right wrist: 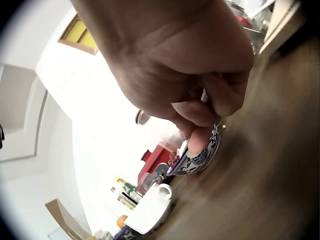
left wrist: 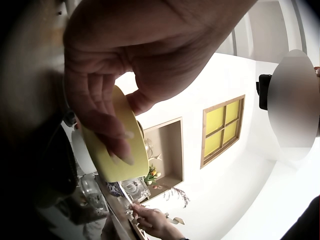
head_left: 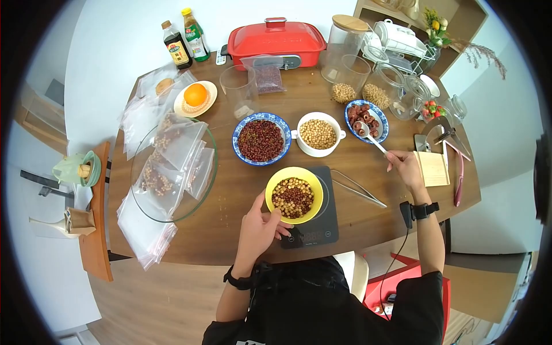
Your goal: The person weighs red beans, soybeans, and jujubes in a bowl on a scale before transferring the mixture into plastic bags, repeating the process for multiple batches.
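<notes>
My left hand (head_left: 261,225) grips the side of a yellow bowl (left wrist: 120,165), its thumb at the rim and its fingers along the outer wall. Soybean-like pale beans and small red beans (head_left: 293,198) lie mixed inside. The bowl stands on a black digital kitchen scale (head_left: 328,224), whose display is lit. Between thumb and fingers, my right hand (head_left: 406,169) holds a white spoon (head_left: 376,144) by its handle. The spoon's head is in a blue-and-white bowl (right wrist: 202,157) of dark red dried fruit pieces (head_left: 359,112), with a piece showing at the spoon's tip.
A bowl of red beans (head_left: 261,140) and a white two-handled bowl (head_left: 339,147) of pale beans stand behind the scale. Metal tongs (head_left: 362,190) lie to its right. A large glass bowl (head_left: 214,172) with bagged beans is left. Jars, bottles and a red cooker (head_left: 276,43) line the back.
</notes>
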{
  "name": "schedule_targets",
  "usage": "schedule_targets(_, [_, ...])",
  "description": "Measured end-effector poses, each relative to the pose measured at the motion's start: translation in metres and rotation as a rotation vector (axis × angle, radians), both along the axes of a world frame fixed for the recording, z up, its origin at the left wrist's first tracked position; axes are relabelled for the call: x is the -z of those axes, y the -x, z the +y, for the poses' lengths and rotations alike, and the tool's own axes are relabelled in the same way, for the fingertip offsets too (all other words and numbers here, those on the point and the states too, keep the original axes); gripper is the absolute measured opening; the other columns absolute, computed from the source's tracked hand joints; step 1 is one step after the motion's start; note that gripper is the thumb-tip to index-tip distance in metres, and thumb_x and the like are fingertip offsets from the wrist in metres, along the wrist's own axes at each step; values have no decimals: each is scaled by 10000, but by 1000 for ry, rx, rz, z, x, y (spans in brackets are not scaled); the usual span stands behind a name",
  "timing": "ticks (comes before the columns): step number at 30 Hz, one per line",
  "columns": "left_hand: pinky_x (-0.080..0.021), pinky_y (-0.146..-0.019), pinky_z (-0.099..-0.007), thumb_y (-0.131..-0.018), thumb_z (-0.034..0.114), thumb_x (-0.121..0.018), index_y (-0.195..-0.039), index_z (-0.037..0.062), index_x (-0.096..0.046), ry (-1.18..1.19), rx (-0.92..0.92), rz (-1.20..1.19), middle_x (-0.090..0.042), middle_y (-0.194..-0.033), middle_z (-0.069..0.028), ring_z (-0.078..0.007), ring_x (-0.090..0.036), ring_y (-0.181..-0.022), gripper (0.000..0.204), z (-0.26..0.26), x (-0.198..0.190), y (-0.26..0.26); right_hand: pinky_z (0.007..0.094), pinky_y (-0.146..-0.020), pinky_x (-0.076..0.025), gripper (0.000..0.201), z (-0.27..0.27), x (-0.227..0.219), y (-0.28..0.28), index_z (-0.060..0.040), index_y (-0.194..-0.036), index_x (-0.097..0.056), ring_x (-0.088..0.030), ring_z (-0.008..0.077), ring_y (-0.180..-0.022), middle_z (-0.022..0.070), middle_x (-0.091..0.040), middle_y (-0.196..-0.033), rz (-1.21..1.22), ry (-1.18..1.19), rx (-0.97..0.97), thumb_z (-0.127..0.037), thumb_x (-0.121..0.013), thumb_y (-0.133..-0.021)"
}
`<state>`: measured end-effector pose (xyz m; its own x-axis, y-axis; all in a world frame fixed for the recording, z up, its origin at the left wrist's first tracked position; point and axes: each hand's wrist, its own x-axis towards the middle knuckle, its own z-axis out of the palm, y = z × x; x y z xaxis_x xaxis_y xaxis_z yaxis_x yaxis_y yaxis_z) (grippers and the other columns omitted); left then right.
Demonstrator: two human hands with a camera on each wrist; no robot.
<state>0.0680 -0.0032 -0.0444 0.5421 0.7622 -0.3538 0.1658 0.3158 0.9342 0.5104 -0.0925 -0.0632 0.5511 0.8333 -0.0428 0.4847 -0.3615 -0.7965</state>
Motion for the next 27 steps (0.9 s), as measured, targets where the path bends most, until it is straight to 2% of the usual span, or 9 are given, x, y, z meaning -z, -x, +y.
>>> schedule_targets(2, [-546,-557,-254,-1075,87,-498,-1599,-3,-281,3,2,3,-768,-914,-202,-214,-763,-687,574,0,1,0,253,-434,-276,219,-1,-13,6,-26,-1054,-784,-391,54,-461,-4,-652,-672,337,84,85,-214,-671,-1050])
schedule_targets(5, [-544,-555,-251,-1078,88,-501,-1599,-1,-284,6,2,3,-769,-915,-200,-211,-763,-689,572,0,1,0,235,-403,-229,228,-5,-5,-2,-25,-1086,-760,-356,44,-428,7,-646,-700,492,54,139,-221,-644,-1066])
schedule_targets(12, [-554,-566,-255,-1070,87,-540,-1605,1,-307,35,-20,1,-777,-840,-166,-175,-752,-662,590,1,0,-6,226,-397,-222,247,-26,-30,-2,-16,-1075,-757,-346,40,-411,12,-655,-705,491,-31,105,-233,-640,-1068])
schedule_targets(17, [-566,-578,-264,-1059,109,-557,-1602,-8,-303,20,34,-13,-782,-837,-161,-171,-748,-653,610,-1,0,-18,230,-405,-254,241,-48,-65,54,-22,-1022,-790,-376,27,-432,12,-671,-665,423,33,21,-222,-659,-1056])
schedule_targets(19, [-569,-580,-267,-1058,117,-559,-1601,-9,-303,17,45,-17,-784,-839,-159,-170,-748,-652,613,-2,0,-23,261,-428,-329,205,-57,-67,83,-37,-1009,-805,-449,38,-480,14,-696,-684,323,54,-123,-198,-684,-1040])
schedule_targets(21, [-571,-581,-271,-1057,125,-562,-1600,-11,-303,13,57,-21,-786,-842,-158,-170,-747,-651,617,-3,1,-28,311,-465,-413,150,-64,-55,117,-50,-994,-814,-558,96,-524,57,-737,-740,18,-151,-262,-155,-708,-1007])
schedule_targets(22, [-552,-560,-259,-1072,119,-550,-1603,-1,-293,3,67,-23,-778,-849,-172,-178,-746,-650,602,-4,1,-31,355,-486,-464,116,-63,-58,129,-63,-1030,-802,-630,191,-553,79,-713,-736,-373,-300,-403,-109,-721,-962])
schedule_targets(23, [-533,-538,-247,-1087,113,-538,-1606,10,-283,-8,76,-26,-769,-856,-185,-185,-746,-650,587,-4,1,-32,381,-495,-487,174,-66,-70,134,-79,-1061,-785,-637,259,-559,94,-673,-738,-740,-184,-540,-51,-723,-900])
schedule_targets(27, [-532,-535,-248,-1083,106,-539,-1607,9,-281,-17,77,-22,-769,-857,-185,-183,-743,-644,591,-5,3,-33,383,-501,-497,223,-62,-79,135,-89,-1066,-770,-629,263,-557,90,-649,-734,-902,-190,-437,-21,-713,-861])
